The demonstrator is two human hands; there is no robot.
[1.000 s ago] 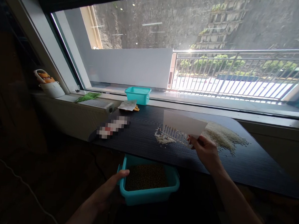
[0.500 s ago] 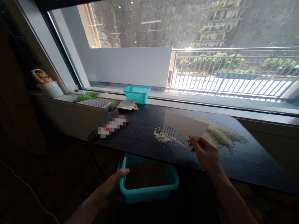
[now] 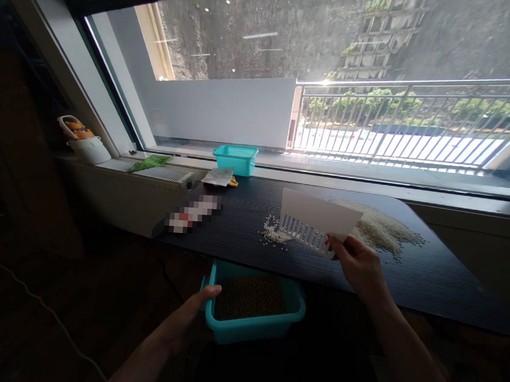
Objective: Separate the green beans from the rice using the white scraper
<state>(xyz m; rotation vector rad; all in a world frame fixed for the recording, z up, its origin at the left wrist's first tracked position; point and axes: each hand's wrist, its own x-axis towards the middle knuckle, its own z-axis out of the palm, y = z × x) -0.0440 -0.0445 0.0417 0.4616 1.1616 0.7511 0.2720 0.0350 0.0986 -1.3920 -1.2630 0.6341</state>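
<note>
A tub (image 3: 256,333) of pellets (image 3: 250,297) is gripped at nine o'clock by the left hand (image 3: 189,316); a scoop (image 3: 314,212) is pinched by the right hand (image 3: 362,268), grain (image 3: 386,226) heaped at its three o'clock.

Clock centred on the white slotted scoop (image 3: 314,211), and look at nine: a dark lane of bare tabletop (image 3: 237,227) runs between the small white heap (image 3: 273,235) and the blurred item (image 3: 194,213)! Out at ten, the packet (image 3: 216,176) and turquoise tub (image 3: 236,163) block the back. Three is jammed by the big pale pile (image 3: 379,226); between four and five, the right hand's (image 3: 361,268) forearm cuts across, with a broad open stretch beyond it! At seven, below the near edge, left hand (image 3: 187,314) and brown-filled container (image 3: 256,331) bar the way.
</note>
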